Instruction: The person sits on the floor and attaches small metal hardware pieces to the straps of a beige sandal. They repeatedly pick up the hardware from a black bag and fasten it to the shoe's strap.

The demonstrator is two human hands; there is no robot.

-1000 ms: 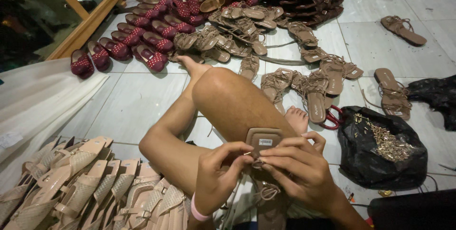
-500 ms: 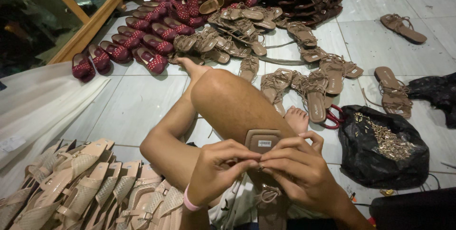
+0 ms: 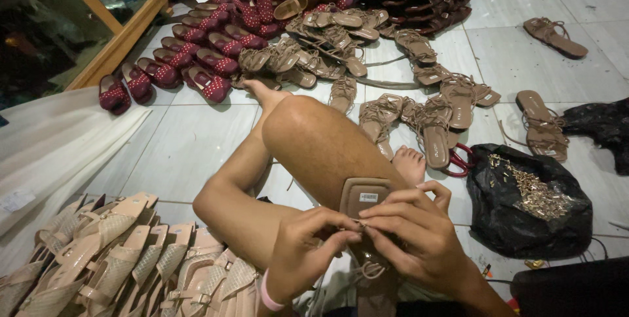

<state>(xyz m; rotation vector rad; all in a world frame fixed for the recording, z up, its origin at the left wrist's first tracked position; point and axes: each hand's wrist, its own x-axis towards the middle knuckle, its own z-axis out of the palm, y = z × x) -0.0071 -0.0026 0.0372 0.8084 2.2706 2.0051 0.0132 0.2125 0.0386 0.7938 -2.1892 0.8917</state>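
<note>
Both hands work a brown sandal [image 3: 367, 202] resting on the raised knee. Left hand [image 3: 304, 251] and right hand [image 3: 419, 242] pinch its strap with fingers together. Fastening looks unfinished; many sandals [image 3: 432, 120] wait on the floor [image 3: 190, 153].

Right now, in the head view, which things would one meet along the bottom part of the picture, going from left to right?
Beige strappy sandals in a row → left hand → brown flat sandal with a square toe → right hand → black plastic bag holding small gold metal pieces.

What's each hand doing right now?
Left hand: fingers pinched shut on the brown sandal strap.
Right hand: fingers closed on the same sandal.
</note>
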